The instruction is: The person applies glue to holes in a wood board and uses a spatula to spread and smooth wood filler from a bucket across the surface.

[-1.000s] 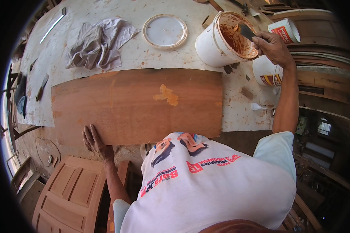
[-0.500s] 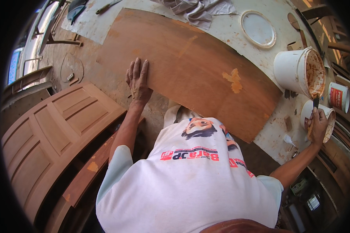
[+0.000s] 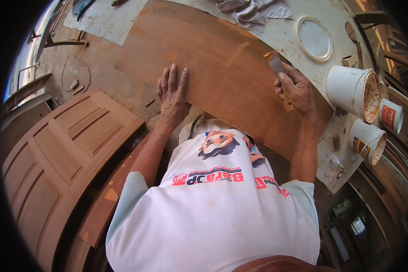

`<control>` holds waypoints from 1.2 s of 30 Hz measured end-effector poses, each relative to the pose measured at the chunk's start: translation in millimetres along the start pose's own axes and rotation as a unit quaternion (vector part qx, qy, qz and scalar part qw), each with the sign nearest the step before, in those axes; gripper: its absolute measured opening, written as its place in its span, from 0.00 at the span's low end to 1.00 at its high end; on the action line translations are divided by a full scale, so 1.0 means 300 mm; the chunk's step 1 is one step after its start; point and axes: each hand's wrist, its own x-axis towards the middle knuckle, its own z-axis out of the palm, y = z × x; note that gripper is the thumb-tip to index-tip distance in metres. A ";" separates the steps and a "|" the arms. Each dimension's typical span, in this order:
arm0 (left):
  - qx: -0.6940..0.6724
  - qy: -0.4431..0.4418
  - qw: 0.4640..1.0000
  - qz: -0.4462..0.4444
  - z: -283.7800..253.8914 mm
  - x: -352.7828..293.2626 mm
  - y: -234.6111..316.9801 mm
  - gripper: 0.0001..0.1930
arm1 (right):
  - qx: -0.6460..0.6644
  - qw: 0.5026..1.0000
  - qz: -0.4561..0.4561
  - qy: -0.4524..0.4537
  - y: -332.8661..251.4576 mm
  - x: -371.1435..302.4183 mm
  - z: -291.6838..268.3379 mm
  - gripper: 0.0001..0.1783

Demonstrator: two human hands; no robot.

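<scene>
A flat brown wooden panel (image 3: 213,77) lies across the white worktable (image 3: 276,34), with orange filler smears on its face. My left hand (image 3: 173,93) rests on the panel's near left edge, fingers stretched out and holding nothing. Over the right part of the panel, my right hand (image 3: 298,89) grips a putty knife (image 3: 274,64), its blade pointing away from me with a dab of orange filler at the tip. The hand partly covers a larger filler patch on the panel.
On the right stand a filler-smeared white bucket (image 3: 351,93) and two smaller tubs, one a white tub (image 3: 367,141). A round lid (image 3: 314,39) and a crumpled cloth (image 3: 254,12) lie at the far side. A panelled door (image 3: 72,136) is at my left.
My right hand has moved left from the bucket to above the panel, carrying the putty knife with filler on it. My left hand stays at the panel's edge.
</scene>
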 end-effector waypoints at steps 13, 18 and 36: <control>-0.081 -0.069 0.994 -0.003 -0.031 -0.016 -0.058 0.58 | -0.593 0.771 -0.218 -0.079 -0.100 0.345 0.376 0.24; -0.073 -0.049 0.996 0.008 -0.015 -0.023 -0.058 0.58 | -0.671 0.713 -0.162 -0.126 -0.234 0.318 0.420 0.26; -0.069 -0.034 0.997 0.015 0.004 -0.015 -0.074 0.56 | -0.643 0.740 -0.166 -0.110 -0.222 0.426 0.338 0.23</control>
